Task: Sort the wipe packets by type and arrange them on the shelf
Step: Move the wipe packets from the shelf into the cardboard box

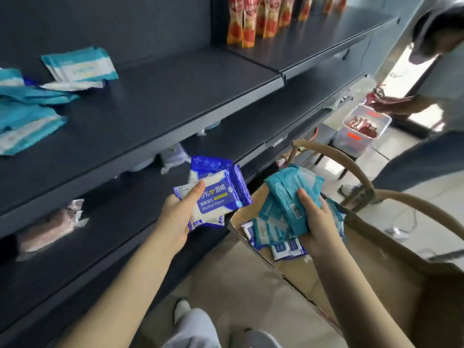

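Note:
My left hand (177, 217) grips a small stack of dark blue alcohol wipe packets (218, 189) in front of the lower shelf. My right hand (317, 222) holds several teal wipe packets (283, 194) just above a brown paper bag (376, 272). More teal and blue packets (271, 237) lie inside the bag's mouth. Several teal-and-white packets (77, 64) lie loose on the dark upper shelf (163, 101) at the left, with more teal ones (25, 121) at the far left edge.
Red snack pouches (261, 18) stand on the shelf section at top right. Pale packets (50, 227) lie on the lower shelf. Another person (426, 96) bends over a clear bin (361, 131) on the floor at right. The bag's handles (351, 167) arch upward.

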